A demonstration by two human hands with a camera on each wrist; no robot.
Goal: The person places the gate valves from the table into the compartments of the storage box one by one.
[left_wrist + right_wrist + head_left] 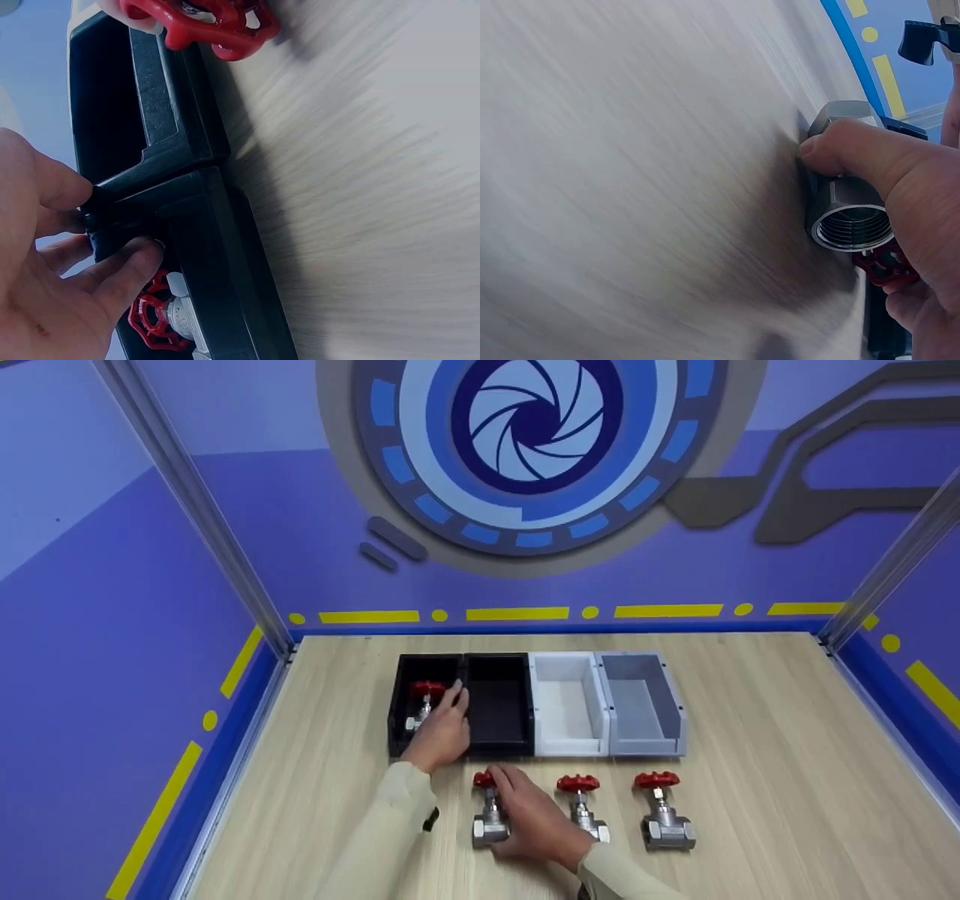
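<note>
1. Taking 12 o'clock as the back wall (525, 585), we see our left hand (441, 735) at the right edge of the first black bin (394, 712); its fingers are loosely extended, some dipping inside, near the rim shared with the second black bin (496, 709).
2. Inside the first black bin, the nearest valve (426, 690) stands with its red wheel toward 12 o'clock, just beside our left fingers at its 3 o'clock.
3. Our right hand (541, 821) grips the second valve (489, 831), thumb on the metal body, at 6 o'clock of the second black bin's front edge; we cannot tell whether it touches the table (765, 750).
4. At 3 o'clock of that hand, the third valve (578, 784) is partly hidden and leaves little room; farther out stands the fourth valve (667, 831).
5. The white bin (566, 709) and grey bin (634, 712) continue the row toward 3 o'clock, side by side; beyond the grey edge, the table gives wide room.
</note>
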